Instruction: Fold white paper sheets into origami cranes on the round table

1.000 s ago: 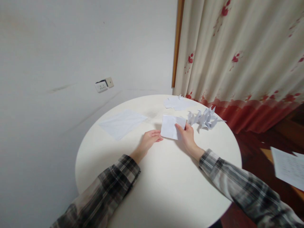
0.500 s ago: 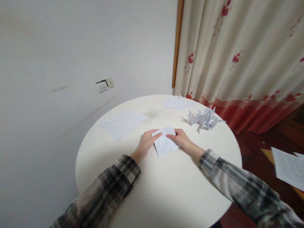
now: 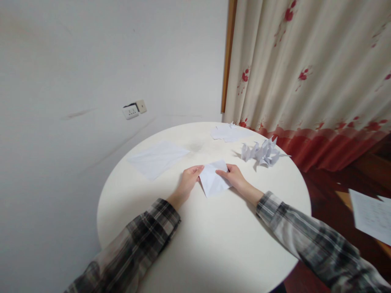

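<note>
A small white paper square (image 3: pixel 213 182) lies on the round white table (image 3: pixel 214 244), turned like a diamond with a fold in it. My left hand (image 3: pixel 187 182) touches its left corner with the fingertips, fingers curled. My right hand (image 3: pixel 233 176) rests on its right side, fingers pressing the sheet down against the table. Both sleeves are plaid.
A larger flat white sheet (image 3: pixel 157 158) lies at the left of the table. Folded paper figures (image 3: pixel 262 151) stand at the right, with loose paper pieces (image 3: pixel 227 132) behind them. A flowered curtain (image 3: pixel 305 73) hangs at the right. Printed paper (image 3: pixel 371 215) lies beyond the table's right edge.
The paper was held up by my right hand; it has come down onto the table and been turned to a diamond. Both hands now press on it.
</note>
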A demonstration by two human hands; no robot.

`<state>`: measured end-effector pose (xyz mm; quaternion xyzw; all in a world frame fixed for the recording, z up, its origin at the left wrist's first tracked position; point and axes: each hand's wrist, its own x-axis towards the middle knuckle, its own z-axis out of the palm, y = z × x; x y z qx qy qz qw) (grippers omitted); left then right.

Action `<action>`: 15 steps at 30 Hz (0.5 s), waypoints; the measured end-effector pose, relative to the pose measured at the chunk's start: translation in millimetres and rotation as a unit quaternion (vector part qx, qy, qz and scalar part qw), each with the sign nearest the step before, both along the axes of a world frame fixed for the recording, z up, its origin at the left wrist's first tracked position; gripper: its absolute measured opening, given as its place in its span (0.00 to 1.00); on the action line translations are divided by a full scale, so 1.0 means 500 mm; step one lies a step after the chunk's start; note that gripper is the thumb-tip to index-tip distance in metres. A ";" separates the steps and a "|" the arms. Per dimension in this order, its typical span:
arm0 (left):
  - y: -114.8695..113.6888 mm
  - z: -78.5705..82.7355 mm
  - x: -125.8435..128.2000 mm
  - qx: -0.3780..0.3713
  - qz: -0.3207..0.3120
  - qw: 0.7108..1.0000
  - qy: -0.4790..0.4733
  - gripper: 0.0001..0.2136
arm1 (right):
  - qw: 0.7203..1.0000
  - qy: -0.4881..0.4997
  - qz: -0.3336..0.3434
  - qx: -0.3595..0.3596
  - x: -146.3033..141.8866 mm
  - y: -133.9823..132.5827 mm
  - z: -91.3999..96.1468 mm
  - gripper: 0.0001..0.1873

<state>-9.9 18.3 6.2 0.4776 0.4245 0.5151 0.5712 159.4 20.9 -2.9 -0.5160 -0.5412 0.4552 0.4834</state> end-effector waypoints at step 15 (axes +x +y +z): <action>0.008 -0.003 -0.009 -0.005 0.089 0.996 -0.024 0.14 | 0.999 -0.011 -0.034 0.035 0.007 0.004 -0.007 0.19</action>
